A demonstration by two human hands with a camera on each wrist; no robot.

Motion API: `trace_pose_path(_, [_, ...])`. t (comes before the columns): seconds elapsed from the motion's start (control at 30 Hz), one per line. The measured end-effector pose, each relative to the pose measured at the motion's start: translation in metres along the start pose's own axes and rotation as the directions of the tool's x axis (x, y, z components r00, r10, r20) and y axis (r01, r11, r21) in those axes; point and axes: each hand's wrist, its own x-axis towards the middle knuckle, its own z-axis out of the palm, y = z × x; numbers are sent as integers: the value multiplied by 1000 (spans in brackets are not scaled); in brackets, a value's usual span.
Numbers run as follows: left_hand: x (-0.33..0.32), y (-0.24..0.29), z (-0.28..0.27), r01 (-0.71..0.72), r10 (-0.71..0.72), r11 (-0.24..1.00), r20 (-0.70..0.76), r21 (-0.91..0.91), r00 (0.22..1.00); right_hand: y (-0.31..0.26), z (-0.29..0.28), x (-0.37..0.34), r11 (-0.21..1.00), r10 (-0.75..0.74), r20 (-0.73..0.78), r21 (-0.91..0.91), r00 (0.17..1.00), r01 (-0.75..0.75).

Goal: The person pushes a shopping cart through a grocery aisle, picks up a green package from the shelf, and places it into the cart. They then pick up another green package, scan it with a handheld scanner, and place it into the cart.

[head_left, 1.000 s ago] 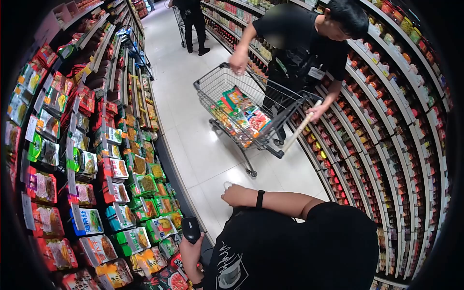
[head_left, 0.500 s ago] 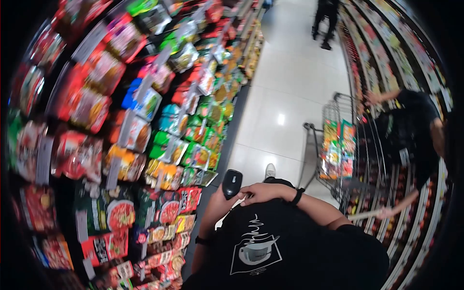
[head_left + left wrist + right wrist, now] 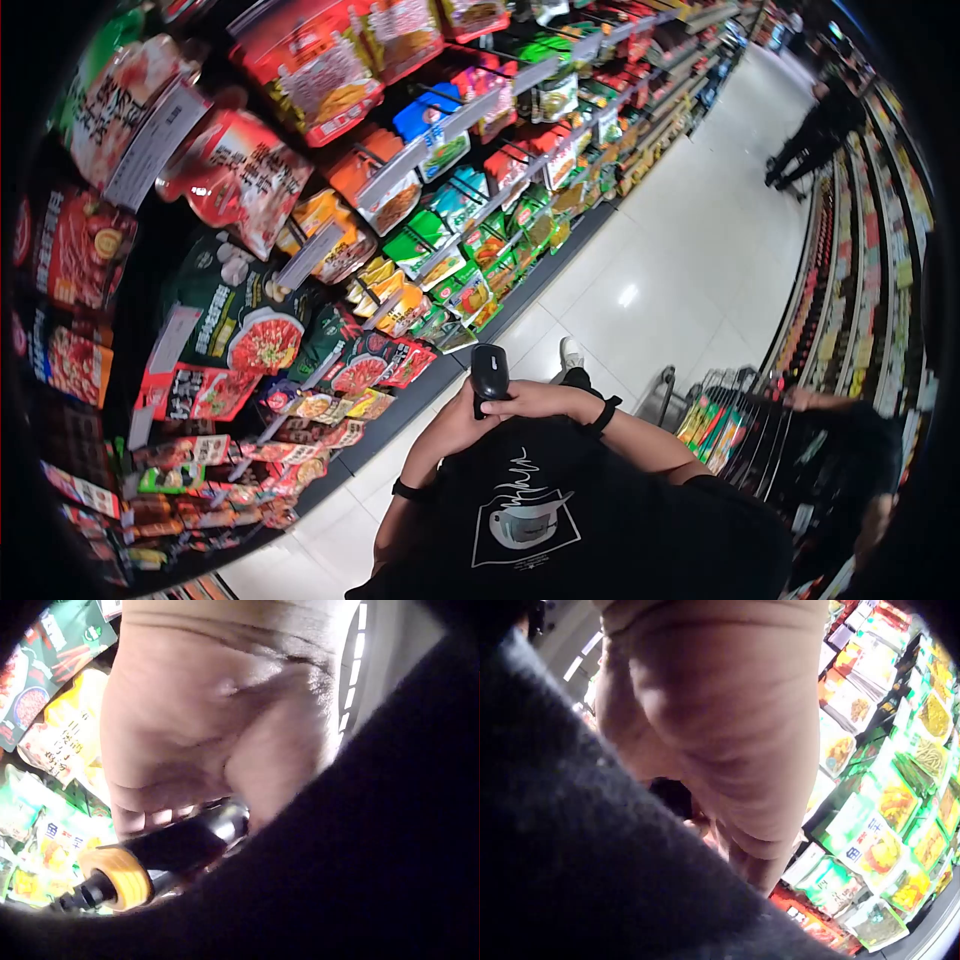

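Note:
Low in front of the chest, the left hand (image 3: 452, 428) grips a black rounded handheld device (image 3: 490, 374). Curled fingers of the left hand (image 3: 217, 720) surround its dark body in the left wrist view, where a yellow ring (image 3: 118, 877) circles one end. Against the device's near side, the right hand (image 3: 540, 401) meets the left, its fingers bent over the lower part. The right wrist view shows the back part of the right hand (image 3: 727, 712) with fingers curling inward; a dark sleeve hides most of them.
Packaged food (image 3: 265, 330) hangs on shelves along the left. A person in black (image 3: 845, 480) stands at the lower right beside a wire cart (image 3: 745, 420) holding packets. Farther down the tiled aisle (image 3: 650, 280) is another person (image 3: 825, 120). Shelves of jars (image 3: 850, 320) line the right.
The right hand has come from apart to the device and the left hand. The view has turned left toward the packets, so the cart and its person now sit at the lower right.

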Motion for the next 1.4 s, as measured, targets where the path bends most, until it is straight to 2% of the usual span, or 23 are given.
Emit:
trace_pose_path(0.13, [8,-2,6,-19,16,999,-51,-47,999,-29,-32,8,998,13,152,-68,988,-3])
trace_pose_path(0.17, [13,4,7,-16,13,999,-56,-51,998,-17,-46,16,987,103,215,-145,971,-73])
trace_pose_path(0.2, [18,11,9,22,-25,996,-38,-84,999,-22,-54,11,991,70,208,-122,976,-45])
trace_pose_path(0.3, [40,33,16,-56,52,994,-45,-90,998,-23,-86,2,996,1,215,-88,977,18])
trace_pose_path(0.43, [71,61,21,-38,38,998,-2,-54,999,-22,-129,-7,996,-93,202,17,975,92])
trace_pose_path(0.47, [77,71,22,10,-11,999,-20,-47,1000,-20,-140,-7,995,-81,198,71,977,69])
trace_pose_path(0.6, [102,96,32,44,-56,993,-110,-109,992,-44,-180,-13,989,-81,214,136,973,53])
trace_pose_path(0.7, [118,107,42,15,-66,975,-226,-220,972,-55,-205,-11,991,-94,285,122,954,61])
trace_pose_path(0.77, [126,113,54,-3,-98,942,-285,-335,954,-57,-217,-10,996,-80,315,58,946,65])
trace_pose_path(0.8, [132,114,60,-20,-94,941,-319,-338,943,-54,-224,-9,998,-66,334,27,940,61])
trace_pose_path(0.83, [137,114,63,51,-163,932,-290,-359,943,-52,-231,-7,998,-50,353,-7,934,56])
trace_pose_path(0.87, [141,114,68,122,-234,915,-258,-384,937,-50,-236,-8,996,-40,348,-59,937,65])
trace_pose_path(0.93, [146,125,76,236,-339,895,-230,-379,912,-43,-244,-7,994,78,408,-104,910,-38])
trace_pose_path(0.97, [147,124,81,197,-310,908,-278,-369,909,-40,-249,-6,986,144,436,-139,888,-92])
trace_pose_path(1.03, [146,123,93,114,-257,929,-389,-353,885,-21,-251,-2,975,157,471,-213,868,-60])
trace_pose_path(1.13, [139,135,84,242,-359,905,-322,-350,876,-24,-246,-3,966,80,558,-246,826,73])
trace_pose_path(1.2, [141,118,94,174,-268,953,-419,-250,867,-32,-248,1,949,52,615,-276,787,153])
trace_pose_path(1.23, [142,117,98,147,-224,969,-457,-198,861,-32,-250,1,959,68,603,-258,795,114])
trace_pose_path(1.33, [141,135,99,111,-259,946,-505,-304,823,-29,-249,1,982,98,584,-188,806,17])
trace_pose_path(1.4, [141,141,98,140,-308,928,-498,-346,811,-27,-248,2,993,79,569,-120,819,-12])
